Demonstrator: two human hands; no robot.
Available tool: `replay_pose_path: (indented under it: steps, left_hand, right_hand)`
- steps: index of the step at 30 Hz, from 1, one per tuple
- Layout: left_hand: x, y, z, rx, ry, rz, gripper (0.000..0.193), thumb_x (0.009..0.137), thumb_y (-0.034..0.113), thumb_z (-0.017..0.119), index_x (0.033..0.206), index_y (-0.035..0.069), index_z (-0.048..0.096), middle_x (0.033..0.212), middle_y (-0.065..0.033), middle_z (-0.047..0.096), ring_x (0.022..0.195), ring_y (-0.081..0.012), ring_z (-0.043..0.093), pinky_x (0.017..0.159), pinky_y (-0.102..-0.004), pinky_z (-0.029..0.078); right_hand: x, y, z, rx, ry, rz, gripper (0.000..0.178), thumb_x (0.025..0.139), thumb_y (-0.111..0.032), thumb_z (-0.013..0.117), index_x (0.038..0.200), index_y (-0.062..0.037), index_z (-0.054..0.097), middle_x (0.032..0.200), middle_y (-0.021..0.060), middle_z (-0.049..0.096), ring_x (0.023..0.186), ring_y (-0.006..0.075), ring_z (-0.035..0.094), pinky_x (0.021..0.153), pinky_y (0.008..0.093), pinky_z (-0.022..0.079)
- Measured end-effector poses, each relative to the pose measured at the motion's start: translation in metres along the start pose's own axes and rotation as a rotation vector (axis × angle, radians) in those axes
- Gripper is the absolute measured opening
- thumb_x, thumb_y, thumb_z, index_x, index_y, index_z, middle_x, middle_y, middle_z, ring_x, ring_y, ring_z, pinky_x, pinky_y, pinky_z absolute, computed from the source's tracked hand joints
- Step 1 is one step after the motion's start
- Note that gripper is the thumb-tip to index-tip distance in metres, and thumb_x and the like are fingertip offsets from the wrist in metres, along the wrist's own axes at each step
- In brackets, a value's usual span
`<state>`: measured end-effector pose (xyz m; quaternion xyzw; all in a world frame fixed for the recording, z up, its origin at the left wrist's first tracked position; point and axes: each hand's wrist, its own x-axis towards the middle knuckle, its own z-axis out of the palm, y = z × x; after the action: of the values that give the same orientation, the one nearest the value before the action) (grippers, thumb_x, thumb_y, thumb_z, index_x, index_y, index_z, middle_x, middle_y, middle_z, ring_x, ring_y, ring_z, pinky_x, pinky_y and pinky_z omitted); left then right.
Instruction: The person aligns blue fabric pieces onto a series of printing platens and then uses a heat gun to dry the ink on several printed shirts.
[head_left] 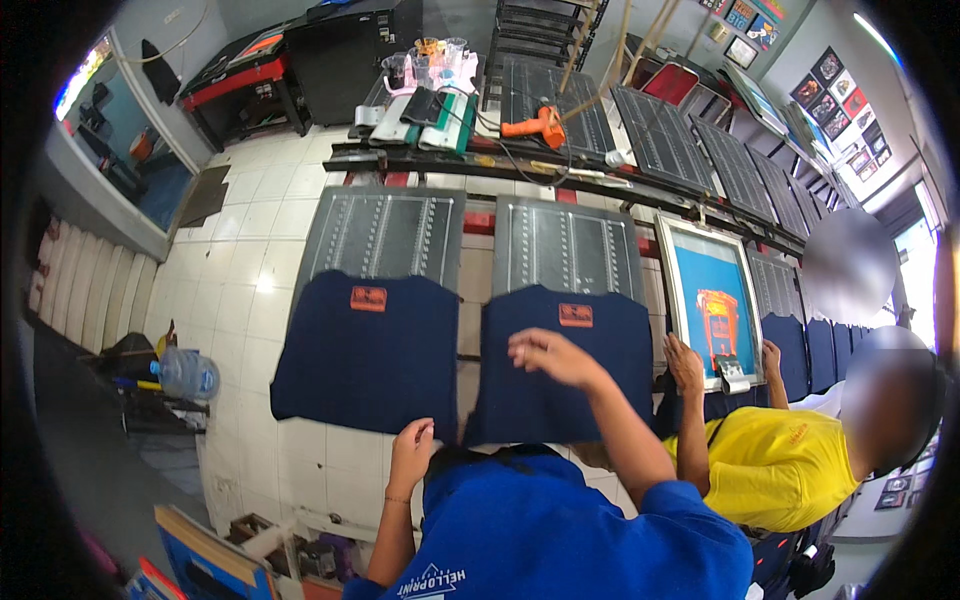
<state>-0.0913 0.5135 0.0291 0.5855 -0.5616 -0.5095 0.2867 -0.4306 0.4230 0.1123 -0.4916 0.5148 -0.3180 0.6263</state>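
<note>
Two navy T-shirts lie flat on dark printing boards, each with a small orange print near its neckline. My right hand (548, 357) hovers over the right T-shirt (560, 405), just below its print, its fingers loosely apart and holding nothing. At the lower edge of the left T-shirt (365, 360) is my left hand (411, 450), its fingers curled together. What those fingers hold, if anything, is hidden. Beyond the shirts show the bare upper parts of the left board (385, 230) and the right board (568, 245).
On my right a co-worker in a yellow shirt (775, 460) grips a framed printing screen (718, 290). Across the rail sit an orange heat gun (540, 127), squeegees (405, 118) and plastic cups (440, 68). A water jug (188, 375) lies at the left.
</note>
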Motion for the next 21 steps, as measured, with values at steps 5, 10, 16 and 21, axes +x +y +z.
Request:
replay_pose_path:
  steps: [5,10,16,21]
  left_hand:
    - [0.070,-0.011,-0.057,-0.127,0.150,-0.062,0.024,0.101,0.014,0.053,0.111,-0.004,0.065,0.100,-0.0144,0.071,0.091,-0.0190,0.068,0.085,-0.0304,0.053]
    - [0.120,0.010,-0.088,-0.180,0.164,-0.152,0.024,0.102,0.012,0.050,0.107,-0.006,0.064,0.098,-0.0131,0.070,0.090,-0.0181,0.066,0.085,-0.0305,0.052]
    - [0.195,0.066,-0.089,-0.158,0.178,-0.202,0.022,0.101,0.009,0.049,0.105,-0.007,0.065,0.097,-0.0138,0.070,0.090,-0.0184,0.067,0.085,-0.0304,0.053]
    - [0.274,0.092,-0.074,-0.213,0.060,-0.107,0.019,0.099,0.005,0.051,0.102,-0.006,0.066,0.097,-0.0118,0.069,0.092,-0.0172,0.067,0.085,-0.0285,0.052]
  right_hand:
    - [0.207,-0.050,-0.114,0.221,0.415,-0.082,0.043,0.097,-0.029,0.059,0.128,0.0011,0.054,0.113,0.0130,0.064,0.101,0.0232,0.064,0.088,0.0358,0.052]
    - [0.358,-0.083,-0.196,0.623,0.629,-0.112,0.055,0.095,-0.028,0.060,0.137,0.0037,0.045,0.144,0.0247,0.045,0.126,0.0340,0.052,0.103,0.0423,0.046]
    - [0.474,-0.089,-0.272,0.762,0.811,-0.056,0.088,0.088,-0.036,0.068,0.148,0.0090,0.023,0.153,0.0296,0.029,0.136,0.0382,0.043,0.110,0.0435,0.041]
    - [0.539,-0.079,-0.318,0.583,1.068,0.169,0.063,0.089,-0.043,0.067,0.130,0.0012,0.049,0.132,0.0216,0.052,0.101,0.0339,0.064,0.079,0.0435,0.058]
